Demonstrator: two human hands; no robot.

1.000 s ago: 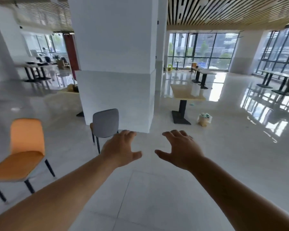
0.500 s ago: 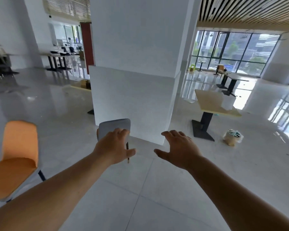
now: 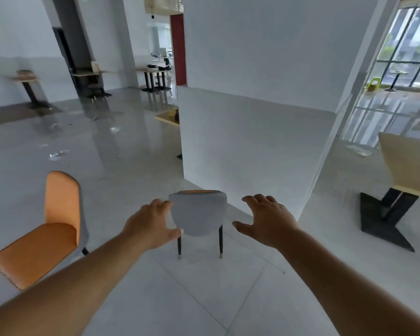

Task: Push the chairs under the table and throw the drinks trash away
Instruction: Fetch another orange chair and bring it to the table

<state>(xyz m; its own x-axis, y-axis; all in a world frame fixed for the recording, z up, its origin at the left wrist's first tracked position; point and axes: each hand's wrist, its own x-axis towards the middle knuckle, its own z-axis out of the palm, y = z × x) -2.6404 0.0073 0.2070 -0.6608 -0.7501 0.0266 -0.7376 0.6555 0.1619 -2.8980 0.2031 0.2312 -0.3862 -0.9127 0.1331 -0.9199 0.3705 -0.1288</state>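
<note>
A chair with a grey back (image 3: 199, 213) and dark legs stands on the tiled floor straight ahead, its back toward me. My left hand (image 3: 153, 224) is stretched out with spread fingers at the left edge of that backrest; whether it touches is unclear. My right hand (image 3: 267, 219) is open and empty, a little to the right of the chair and apart from it. An orange chair (image 3: 46, 229) stands to the left, seat facing right. A wooden table (image 3: 407, 163) on a black base is at the right edge.
A wide white pillar (image 3: 264, 117) rises just behind the grey chair. Another tabletop (image 3: 167, 116) pokes out from behind its left side. More tables (image 3: 153, 76) stand far back left. Small litter (image 3: 57, 154) lies on the glossy floor at left. Windows are at far right.
The view has swung left and closer: the grey chair now sits between my two hands, the pillar looms nearer, and the table has slid to the right edge. The floor bag has left the view.
</note>
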